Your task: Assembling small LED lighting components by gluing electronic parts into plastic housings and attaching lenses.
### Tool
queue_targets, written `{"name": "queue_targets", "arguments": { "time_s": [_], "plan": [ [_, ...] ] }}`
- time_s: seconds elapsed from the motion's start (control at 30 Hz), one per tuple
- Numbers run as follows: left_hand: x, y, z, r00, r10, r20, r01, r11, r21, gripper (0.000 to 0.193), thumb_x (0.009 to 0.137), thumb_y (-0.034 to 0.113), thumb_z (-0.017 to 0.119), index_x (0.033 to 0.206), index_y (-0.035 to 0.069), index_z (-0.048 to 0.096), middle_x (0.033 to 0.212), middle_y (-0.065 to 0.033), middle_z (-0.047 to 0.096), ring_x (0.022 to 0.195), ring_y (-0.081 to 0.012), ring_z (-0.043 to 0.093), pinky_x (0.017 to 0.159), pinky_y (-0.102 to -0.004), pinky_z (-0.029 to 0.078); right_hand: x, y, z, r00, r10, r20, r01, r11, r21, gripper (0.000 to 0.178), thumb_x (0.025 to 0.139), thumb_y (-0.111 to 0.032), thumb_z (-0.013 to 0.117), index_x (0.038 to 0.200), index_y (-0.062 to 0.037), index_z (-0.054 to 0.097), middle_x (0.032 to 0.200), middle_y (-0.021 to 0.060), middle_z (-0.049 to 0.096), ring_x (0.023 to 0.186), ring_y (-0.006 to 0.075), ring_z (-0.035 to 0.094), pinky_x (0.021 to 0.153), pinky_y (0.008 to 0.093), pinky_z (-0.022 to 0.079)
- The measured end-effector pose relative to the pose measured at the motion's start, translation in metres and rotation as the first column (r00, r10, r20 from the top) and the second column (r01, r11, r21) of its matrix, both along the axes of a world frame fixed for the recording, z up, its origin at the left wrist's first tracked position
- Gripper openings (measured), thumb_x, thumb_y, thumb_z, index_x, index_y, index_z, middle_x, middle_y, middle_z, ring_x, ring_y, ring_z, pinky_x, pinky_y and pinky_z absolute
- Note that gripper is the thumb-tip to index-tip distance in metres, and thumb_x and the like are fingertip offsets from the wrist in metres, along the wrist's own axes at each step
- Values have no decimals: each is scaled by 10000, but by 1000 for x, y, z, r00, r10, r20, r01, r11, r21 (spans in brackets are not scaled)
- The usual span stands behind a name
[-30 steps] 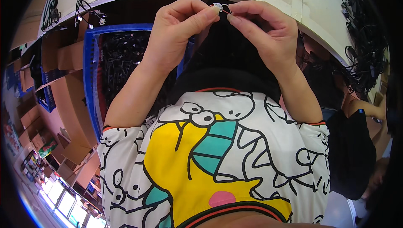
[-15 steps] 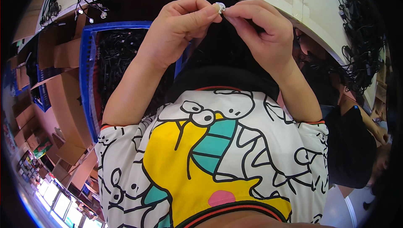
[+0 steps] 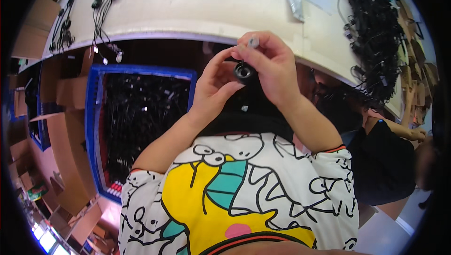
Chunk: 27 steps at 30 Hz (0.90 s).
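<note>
So, a round black piece sits between the hands, the left hand curling its thumb and fingers about it, while the right hand pinches a small whitish connector between thumb and forefinger just above. To the left stands a blue crate of dark cables, and beyond the hands stretches a pale table bearing a black cable bundle towards its right end
</note>
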<state>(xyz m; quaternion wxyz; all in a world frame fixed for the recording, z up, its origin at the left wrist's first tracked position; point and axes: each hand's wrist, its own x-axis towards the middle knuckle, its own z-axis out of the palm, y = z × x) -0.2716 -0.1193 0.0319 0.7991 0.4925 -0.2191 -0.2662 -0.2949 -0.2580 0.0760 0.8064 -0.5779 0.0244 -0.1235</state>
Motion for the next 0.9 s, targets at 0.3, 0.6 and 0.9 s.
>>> {"name": "queue_targets", "arguments": {
  "time_s": [0.3,0.6,0.9],
  "plan": [
    [-19,-3,24,997,-8,77,19,989,-147,504,829,19,492,1291,28,290,993,-36,471,841,-94,483,751,-218,419,-22,-1,36,972,18,234,-6,999,-53,93,748,57,597,816,-4,580,919,85,511,790,117,530,682,236,460],
    [-2,16,61,999,52,-11,-53,979,-196,98,732,72,588,805,33,536,813,-40,539,680,-73,449,636,-204,369,-25,-2,51,716,387,581,446,385,-808,129,633,-58,635,746,-121,643,808,7,579,713,168,567,639,269,469],
    [23,33,68,960,258,-107,-267,961,-77,106,787,56,523,737,78,432,637,3,424,479,-32,266,440,-172,221,80,-151,29,858,-425,290,268,-112,-957,311,788,-327,557,965,-71,584,874,97,611,837,246,582,737,359,451]
  ]
}}
